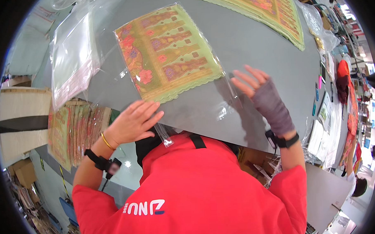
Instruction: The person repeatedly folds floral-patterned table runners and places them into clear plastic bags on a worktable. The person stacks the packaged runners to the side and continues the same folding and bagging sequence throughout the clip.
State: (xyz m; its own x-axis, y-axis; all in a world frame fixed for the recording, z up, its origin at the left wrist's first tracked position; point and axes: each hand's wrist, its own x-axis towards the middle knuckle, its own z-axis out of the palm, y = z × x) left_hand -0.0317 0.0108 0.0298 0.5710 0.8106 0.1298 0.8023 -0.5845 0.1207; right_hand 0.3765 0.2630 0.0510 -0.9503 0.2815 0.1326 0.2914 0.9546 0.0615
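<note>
A folded green cloth [173, 51] with orange, pink and purple floral print and a scalloped edge lies on the grey table in a clear plastic bag. The bag's loose clear end [165, 138] reaches the table's near edge. My left hand [136, 121] lies with fingers stretched at the near left corner of the cloth; whether it presses on the film, I cannot tell. My right hand [263, 89], in a grey fingerless glove, hovers to the right of the bag with its fingers spread, holding nothing.
Clear plastic bags [73, 51] lie stacked at the left of the table [255, 44]. Below them stands a pile of bagged cloths [78, 129]. More green cloths [270, 9] spread along the far edge. Pens [315, 98] and papers [319, 139] lie at the right.
</note>
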